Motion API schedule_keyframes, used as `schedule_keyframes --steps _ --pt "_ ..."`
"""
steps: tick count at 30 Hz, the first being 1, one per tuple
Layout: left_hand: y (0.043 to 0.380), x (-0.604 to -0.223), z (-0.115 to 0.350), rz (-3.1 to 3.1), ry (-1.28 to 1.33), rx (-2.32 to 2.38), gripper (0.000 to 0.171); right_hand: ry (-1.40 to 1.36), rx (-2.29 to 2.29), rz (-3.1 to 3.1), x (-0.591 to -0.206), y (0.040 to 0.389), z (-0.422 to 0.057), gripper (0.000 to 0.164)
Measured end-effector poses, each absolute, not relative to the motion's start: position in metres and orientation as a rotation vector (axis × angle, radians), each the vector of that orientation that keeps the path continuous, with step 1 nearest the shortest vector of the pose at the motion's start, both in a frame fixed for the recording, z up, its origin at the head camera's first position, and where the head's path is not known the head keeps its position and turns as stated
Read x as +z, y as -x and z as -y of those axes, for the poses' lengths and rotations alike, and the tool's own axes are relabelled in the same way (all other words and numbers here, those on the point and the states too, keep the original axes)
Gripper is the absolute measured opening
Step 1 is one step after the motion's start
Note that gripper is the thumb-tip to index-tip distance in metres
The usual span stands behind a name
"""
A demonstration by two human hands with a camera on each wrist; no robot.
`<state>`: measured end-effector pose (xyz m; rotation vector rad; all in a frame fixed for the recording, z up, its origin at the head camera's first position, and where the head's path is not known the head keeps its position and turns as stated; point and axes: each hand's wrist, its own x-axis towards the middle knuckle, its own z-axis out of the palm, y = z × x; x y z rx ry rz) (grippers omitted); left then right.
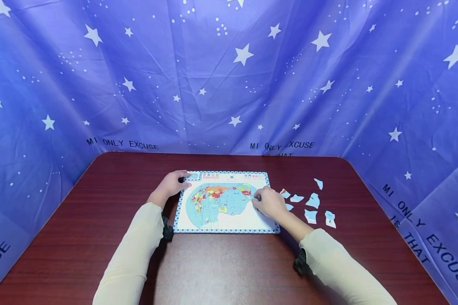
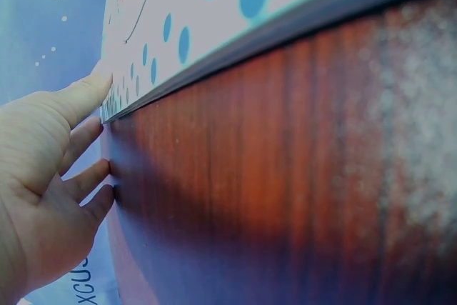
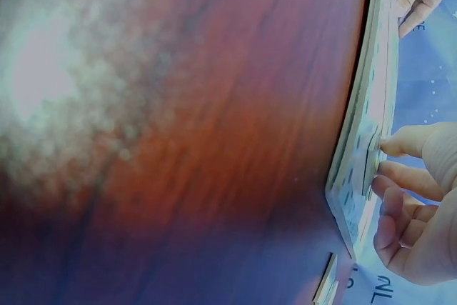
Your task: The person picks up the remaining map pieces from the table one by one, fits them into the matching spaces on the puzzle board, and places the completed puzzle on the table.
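Note:
A world map jigsaw puzzle (image 1: 233, 226), partly filled, lies flat in its dotted-border tray on the table. At its upper left corner rests my left hand (image 1: 171, 184), fairly straight-fingered. In the left wrist view that hand's thumb (image 2: 86, 98) touches the board's face, with the other fingers beside its edge. My right hand (image 1: 269, 201) is over the right part of the map, at the edge of the filled area. Between its thumb and index finger it pinches a puzzle piece (image 3: 373, 158), seen edge-on in the right wrist view; its print is hidden.
Several loose puzzle pieces (image 1: 313, 200) lie right of the board, some close to my right hand. The dark red wooden table (image 1: 221, 267) ends at a blue star-patterned curtain (image 1: 198, 106). Black wrist cameras (image 1: 300, 262) sit below my sleeves.

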<state>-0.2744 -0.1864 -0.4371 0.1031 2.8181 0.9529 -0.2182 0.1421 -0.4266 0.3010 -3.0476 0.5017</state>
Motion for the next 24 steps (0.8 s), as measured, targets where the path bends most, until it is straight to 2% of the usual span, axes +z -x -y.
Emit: schedule_keyframes --steps 24 --pt "0.2755 -0.4367 0.1856 -2.805 -0.08 0.948 0.05 -0.37 0.445 3.033 -0.4272 0.222 -0.1431 0.018"
